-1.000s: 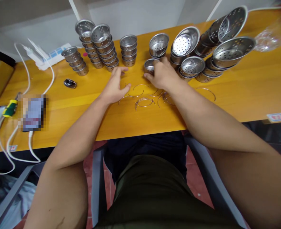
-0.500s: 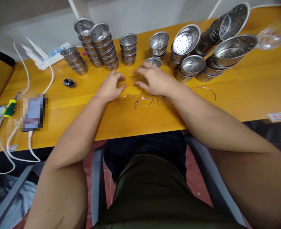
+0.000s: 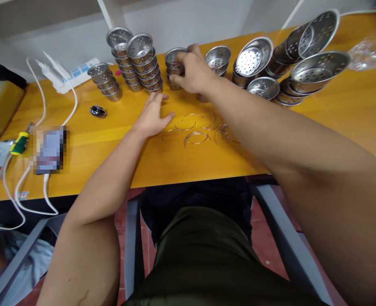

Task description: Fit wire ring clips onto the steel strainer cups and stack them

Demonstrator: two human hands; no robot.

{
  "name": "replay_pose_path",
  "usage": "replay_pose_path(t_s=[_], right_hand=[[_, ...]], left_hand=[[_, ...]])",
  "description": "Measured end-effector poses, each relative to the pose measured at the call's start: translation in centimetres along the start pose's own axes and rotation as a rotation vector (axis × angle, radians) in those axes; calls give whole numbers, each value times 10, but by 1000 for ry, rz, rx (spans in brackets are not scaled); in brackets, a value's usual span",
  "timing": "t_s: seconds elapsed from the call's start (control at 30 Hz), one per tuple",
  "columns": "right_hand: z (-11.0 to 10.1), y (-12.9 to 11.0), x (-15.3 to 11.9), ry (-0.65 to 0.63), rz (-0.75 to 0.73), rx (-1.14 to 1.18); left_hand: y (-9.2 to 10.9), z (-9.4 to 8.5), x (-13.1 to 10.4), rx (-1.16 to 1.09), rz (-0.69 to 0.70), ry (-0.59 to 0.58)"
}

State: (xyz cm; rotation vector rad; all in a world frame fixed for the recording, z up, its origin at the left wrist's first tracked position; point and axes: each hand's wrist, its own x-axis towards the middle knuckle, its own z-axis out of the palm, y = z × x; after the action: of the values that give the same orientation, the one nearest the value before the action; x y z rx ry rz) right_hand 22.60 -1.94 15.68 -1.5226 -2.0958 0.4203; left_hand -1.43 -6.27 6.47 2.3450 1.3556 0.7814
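My right hand (image 3: pixel 194 70) reaches to a short stack of perforated metal cups (image 3: pixel 172 55) near the back of the table. Its fingers are curled at the stack's right side, with the thumb across the front. Below this hand, a small metal cup (image 3: pixel 203 98) is mostly hidden. My left hand (image 3: pixel 152 114) rests on the table with thumb and fingers apart, holding nothing. Several thin, curved metal wires (image 3: pixel 197 137) lie to its right, some partly behind my right forearm. Just beyond the left fingertips rises a taller stack of perforated cups (image 3: pixel 141 53).
More cup stacks (image 3: pixel 100 76) line the back, with large tilted cups (image 3: pixel 320 70) at the right. On the left are a phone (image 3: pixel 50 148), white cables, a yellow-green-handled tool (image 3: pixel 20 143), a small black object (image 3: pixel 98 111) and a power strip (image 3: pixel 79 70). Clear plastic (image 3: pixel 365 55) lies far right.
My right hand has moved left and back from above the small cup to the short stack. My left fingers have spread slightly. The view has shifted a little.
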Motion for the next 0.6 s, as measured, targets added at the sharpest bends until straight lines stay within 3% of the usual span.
replay_pose_path(t_s=[0.17,0.3,0.5,0.6], right_hand=[[6,-5,0,-3,51,-47],[5,4,-21,5,17,-66],[2,15,-73,30,-283,164],[7,14,-89,-6,-309,263]], left_hand=[[-13,6,4,-26,14,56],[-3,8,4,-65,-3,127],[20,5,1,-72,89,223],[24,3,-1,-148,171,271]])
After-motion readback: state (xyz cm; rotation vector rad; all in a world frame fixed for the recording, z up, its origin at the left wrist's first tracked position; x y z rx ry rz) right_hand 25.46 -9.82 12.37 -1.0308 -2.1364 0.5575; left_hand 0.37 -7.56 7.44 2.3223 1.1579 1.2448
